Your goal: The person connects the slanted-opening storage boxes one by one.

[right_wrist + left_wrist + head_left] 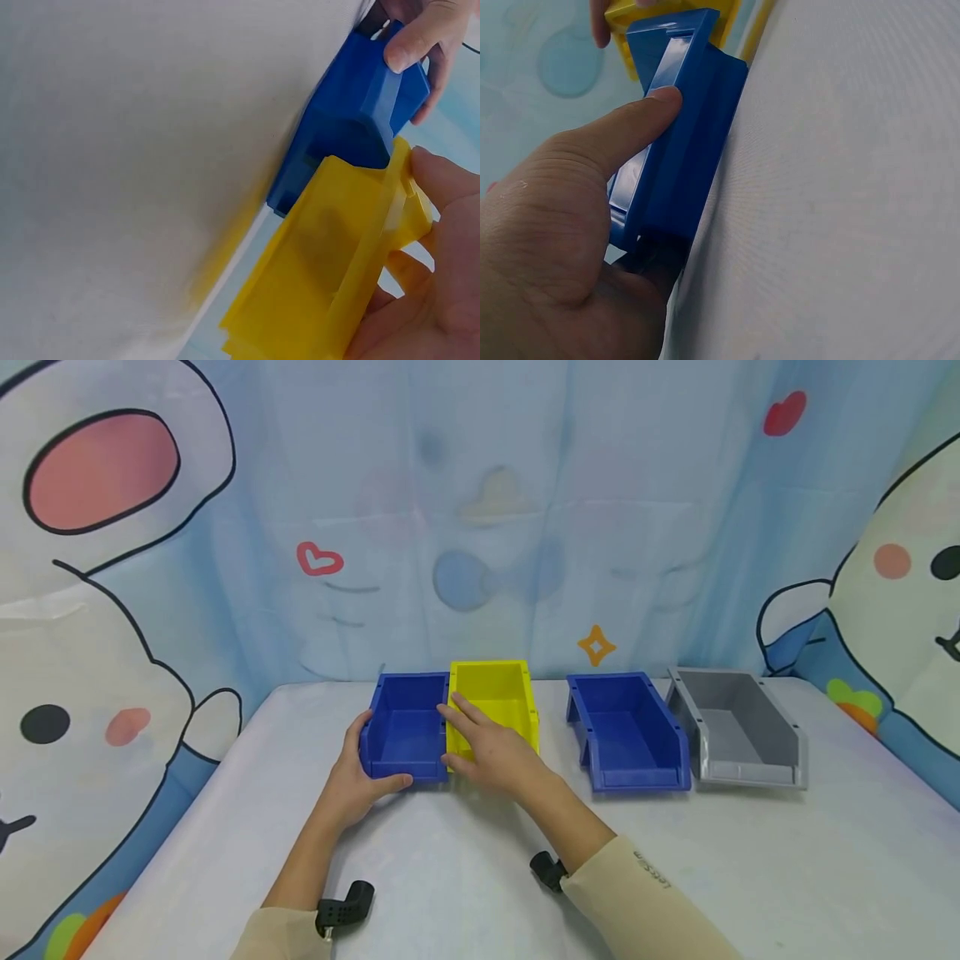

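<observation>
My left hand (356, 785) grips a blue plastic storage bin (408, 727), thumb over its front lip and the other fingers along its left side. Directly to the right, a yellow storage bin (502, 693) stands against this blue one. My right hand (495, 752) holds the yellow bin, reaching across its front; the thumb is by the front left corner and the fingers lie over the left wall. In the right wrist view, the yellow bin (322, 255) overlaps the blue bin's end (352, 120), and a yellow tint shows on the tabletop below.
Farther right on the white-covered table (750, 877) are a second blue bin (630, 735) and a grey bin (738, 727), side by side. A light blue curtain (525, 527) with cartoon prints hangs behind the table's back edge.
</observation>
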{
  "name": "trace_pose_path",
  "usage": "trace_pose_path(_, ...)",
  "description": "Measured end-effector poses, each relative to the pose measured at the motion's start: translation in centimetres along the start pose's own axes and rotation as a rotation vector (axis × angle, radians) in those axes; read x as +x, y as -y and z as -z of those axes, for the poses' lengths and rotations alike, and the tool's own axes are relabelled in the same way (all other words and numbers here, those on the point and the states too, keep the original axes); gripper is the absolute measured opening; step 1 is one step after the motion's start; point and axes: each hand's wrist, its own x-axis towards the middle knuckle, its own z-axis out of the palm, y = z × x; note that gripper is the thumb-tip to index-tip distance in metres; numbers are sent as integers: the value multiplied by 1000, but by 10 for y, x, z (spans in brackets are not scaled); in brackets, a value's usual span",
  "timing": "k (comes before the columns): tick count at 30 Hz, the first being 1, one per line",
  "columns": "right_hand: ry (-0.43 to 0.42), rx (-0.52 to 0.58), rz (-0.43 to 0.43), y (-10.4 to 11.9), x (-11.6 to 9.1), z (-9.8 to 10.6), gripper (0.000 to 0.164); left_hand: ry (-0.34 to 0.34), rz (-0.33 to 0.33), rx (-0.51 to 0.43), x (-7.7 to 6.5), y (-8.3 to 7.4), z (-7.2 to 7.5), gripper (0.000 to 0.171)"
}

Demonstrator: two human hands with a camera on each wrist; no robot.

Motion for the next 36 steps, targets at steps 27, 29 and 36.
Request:
trace_pose_path(27,23,30,-42,-3,-2,-2,78,10,-12,-1,3,1,-4,116)
trace_pose_path(29,36,35,-55,-3,-2,-2,78,11,-11,-3,3,2,-4,116)
trace_pose_path(36,92,15,-49,-1,-3,-5,81,3,5,5,-1,0,-1,116)
